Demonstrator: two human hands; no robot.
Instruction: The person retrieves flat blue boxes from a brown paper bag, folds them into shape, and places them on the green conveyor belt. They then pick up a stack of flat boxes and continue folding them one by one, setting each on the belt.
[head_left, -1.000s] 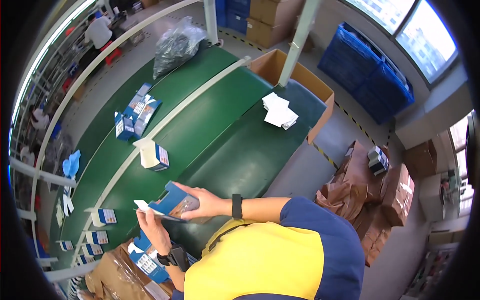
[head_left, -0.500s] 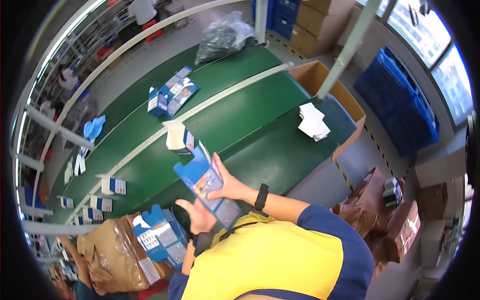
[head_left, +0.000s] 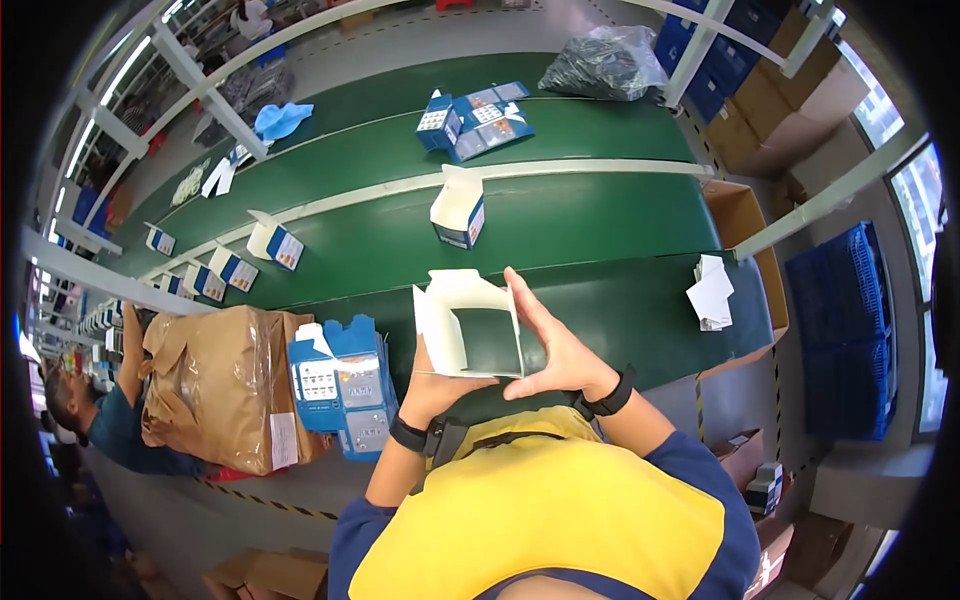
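A small carton (head_left: 447, 335), white inside, stands opened out as a square tube between my hands, and the green surface shows through it. My left hand (head_left: 438, 388) grips its left and lower side, with the fingers partly hidden behind the cardboard. Against the right wall lies my right hand (head_left: 562, 352), fingers up along the side and thumb at the lower corner. Left of my hands is a stack of flattened blue cartons (head_left: 345, 385). Beyond them, an opened blue and white carton (head_left: 460, 212) stands on the green belt (head_left: 580, 215).
Several opened cartons (head_left: 275, 243) line the belt at left. Flat blue cartons (head_left: 485, 122) and a plastic bag (head_left: 605, 65) lie farther back. At right are white paper pieces (head_left: 710, 293) and a cardboard box (head_left: 735, 210). A co-worker (head_left: 125, 420) is beyond the brown wrapped package (head_left: 225, 385).
The blue carton in my hands has gone from flat to an opened square tube. My left hand, spread beside it before, now grips it. The view has shifted left.
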